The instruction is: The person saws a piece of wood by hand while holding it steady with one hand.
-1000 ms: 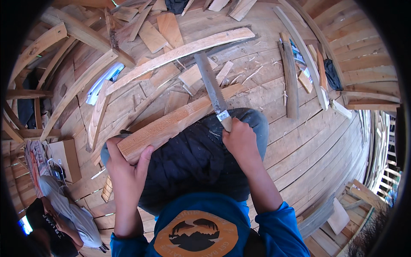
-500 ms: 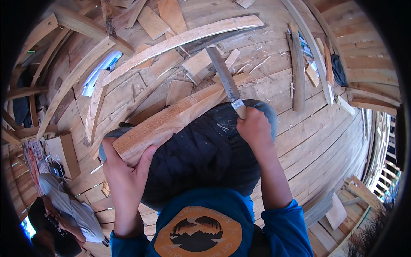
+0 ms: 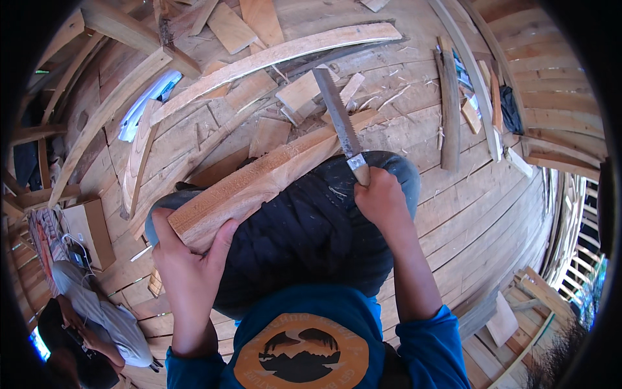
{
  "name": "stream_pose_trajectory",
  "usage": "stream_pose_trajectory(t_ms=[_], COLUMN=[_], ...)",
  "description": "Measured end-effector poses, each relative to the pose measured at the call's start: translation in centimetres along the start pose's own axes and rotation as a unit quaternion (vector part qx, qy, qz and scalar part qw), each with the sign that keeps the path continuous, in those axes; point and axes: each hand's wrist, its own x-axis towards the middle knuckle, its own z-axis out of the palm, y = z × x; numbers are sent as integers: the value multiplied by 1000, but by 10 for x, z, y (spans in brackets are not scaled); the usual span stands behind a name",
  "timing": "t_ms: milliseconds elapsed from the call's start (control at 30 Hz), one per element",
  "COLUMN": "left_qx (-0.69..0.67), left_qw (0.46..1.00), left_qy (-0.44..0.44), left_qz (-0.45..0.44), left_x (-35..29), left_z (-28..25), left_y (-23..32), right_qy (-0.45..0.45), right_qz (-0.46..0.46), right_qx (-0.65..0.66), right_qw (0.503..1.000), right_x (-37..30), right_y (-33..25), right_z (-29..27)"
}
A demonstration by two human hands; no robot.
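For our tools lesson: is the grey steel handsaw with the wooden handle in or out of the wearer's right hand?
In: the right hand grips the handsaw by its handle; its blade crosses the long brown timber.

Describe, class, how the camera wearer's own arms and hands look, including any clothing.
Blue sleeves cover the upper part of each arm, leaving the forearms bare. The left hand and right hand are ungloved; nothing is visibly worn on either wrist.
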Motion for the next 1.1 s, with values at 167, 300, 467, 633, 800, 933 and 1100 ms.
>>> stream_pose_trajectory(t_ms=[167,300,467,633,800,933,1100], left_qx=[-10,-17,-79,-17,-97,-85,-65], left_qw=[1000,999,997,999,995,996,998], left_qy=[-19,-24,1,-47,-12,-15,-25], left_qz=[-15,-32,-26,-6,-10,3,-3], left_x=[6,1,-2,7,3,6,4], left_z=[0,6,15,12,10,7,7], left_y=[-11,-17,-25,-24,-12,-10,-22], right_qy=[-13,-60,-43,-53,-119,-201,-222], right_qz=[20,5,18,-2,-1,39,77], right_qx=[-29,-37,-33,-38,62,163,179], right_qw=[999,998,998,998,991,965,955], right_x=[11,18,12,23,15,25,17], right_y=[-2,1,-4,11,11,21,4], right_z=[-8,-10,-16,-15,-16,-18,-27])
